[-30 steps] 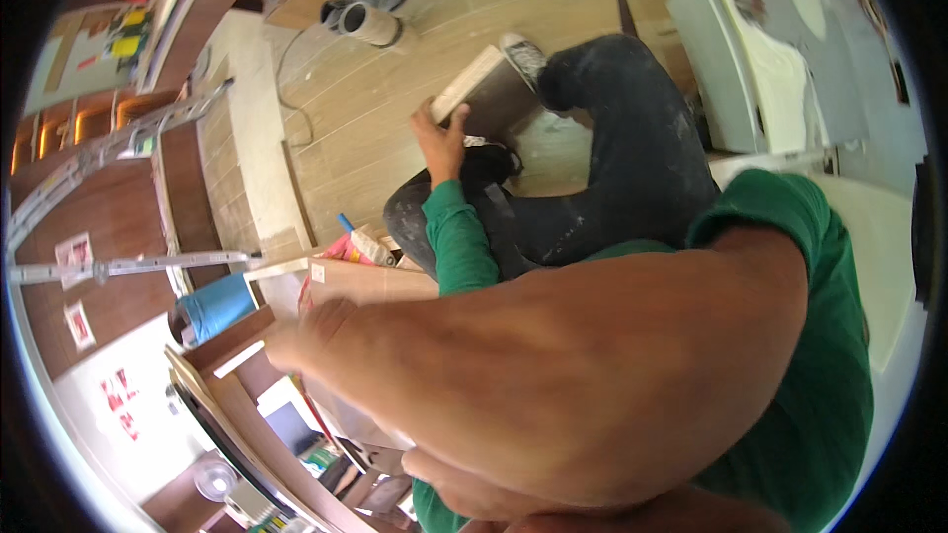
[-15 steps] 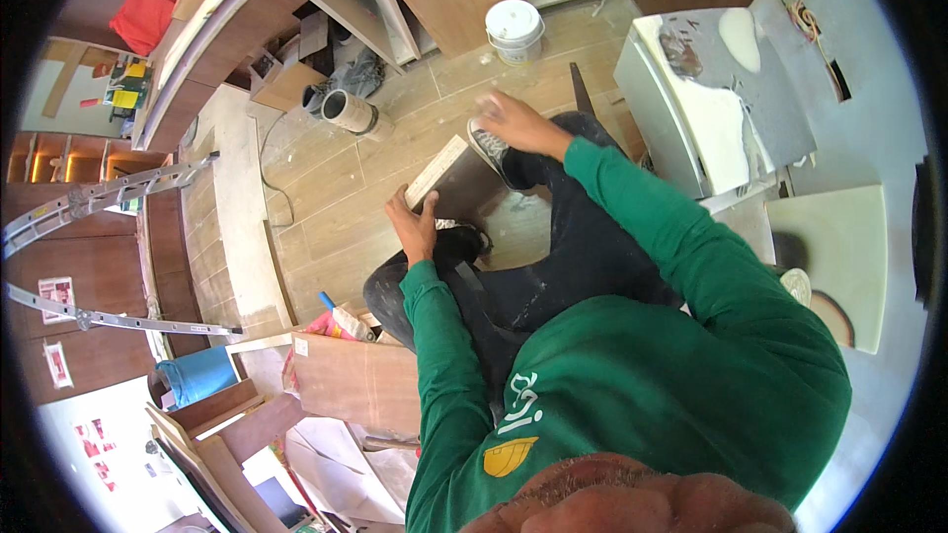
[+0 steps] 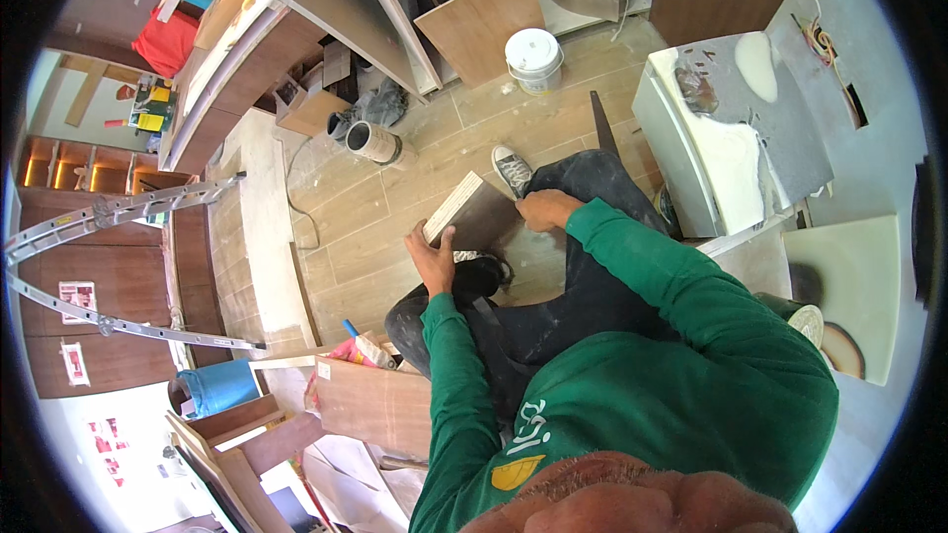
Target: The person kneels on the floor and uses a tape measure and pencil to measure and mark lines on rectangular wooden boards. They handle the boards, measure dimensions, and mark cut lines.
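Between my knees a board (image 3: 484, 221) with a dark brown face stands tilted, its pale layered edge turned up. My left hand (image 3: 432, 259) grips the near left end of that edge, thumb on the brown face and fingers over the far side. By the board's right end, over my right shin, my right hand (image 3: 549, 209) has its fingers curled in. Whatever those fingers may hold is hidden from here. A canvas shoe (image 3: 513, 171) on my right foot rests just beyond the board.
A white lidded bucket (image 3: 534, 59) and an open cylinder (image 3: 372, 142) stand ahead on the tiled floor. To the right is a grey cabinet (image 3: 681, 153) smeared with white. A folding ladder (image 3: 128, 207) and a long pale plank (image 3: 272, 227) are at left.
My right hand has come down and back toward me, from above the shoe to the board's right end. My left hand keeps its grip on the board. The whole view has shifted slightly.
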{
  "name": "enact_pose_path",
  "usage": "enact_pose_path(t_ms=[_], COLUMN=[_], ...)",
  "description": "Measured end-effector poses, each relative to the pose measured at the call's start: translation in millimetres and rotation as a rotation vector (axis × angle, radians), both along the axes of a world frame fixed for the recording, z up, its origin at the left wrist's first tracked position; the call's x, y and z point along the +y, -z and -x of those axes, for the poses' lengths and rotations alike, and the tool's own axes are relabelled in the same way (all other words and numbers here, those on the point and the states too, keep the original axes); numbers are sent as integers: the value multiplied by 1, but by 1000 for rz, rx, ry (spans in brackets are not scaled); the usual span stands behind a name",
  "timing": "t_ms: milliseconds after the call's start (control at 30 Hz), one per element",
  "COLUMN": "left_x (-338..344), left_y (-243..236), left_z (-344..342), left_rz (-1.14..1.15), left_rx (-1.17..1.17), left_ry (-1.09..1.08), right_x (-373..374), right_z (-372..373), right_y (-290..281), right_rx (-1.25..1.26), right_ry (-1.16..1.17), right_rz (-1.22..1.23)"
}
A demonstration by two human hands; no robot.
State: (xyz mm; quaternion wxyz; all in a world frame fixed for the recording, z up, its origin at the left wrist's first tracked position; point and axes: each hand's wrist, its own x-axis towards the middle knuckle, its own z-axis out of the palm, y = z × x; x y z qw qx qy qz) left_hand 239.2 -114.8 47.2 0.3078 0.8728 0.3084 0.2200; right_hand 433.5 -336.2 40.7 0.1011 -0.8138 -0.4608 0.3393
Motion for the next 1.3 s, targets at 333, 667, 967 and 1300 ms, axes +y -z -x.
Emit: enact_pose_path(t_ms=[333,667,967,1300], left_x=[-2,-4,-3,-9], left_y=[-1,2,9,2], left_z=[1,5,6,2], left_rz=[13,14,7,2], left_rx=[-44,-60,-66,-44], left_ry=[11,29,34,33], right_x=[3,-4,-2,-1], right_z=[-3,-2,-3,-2], right_y=[5,3,-1,-5], right_rx=[21,-3,3,30], right_ry=[-26,-27,-50,-51], right_rz=[34,27,6,-58])
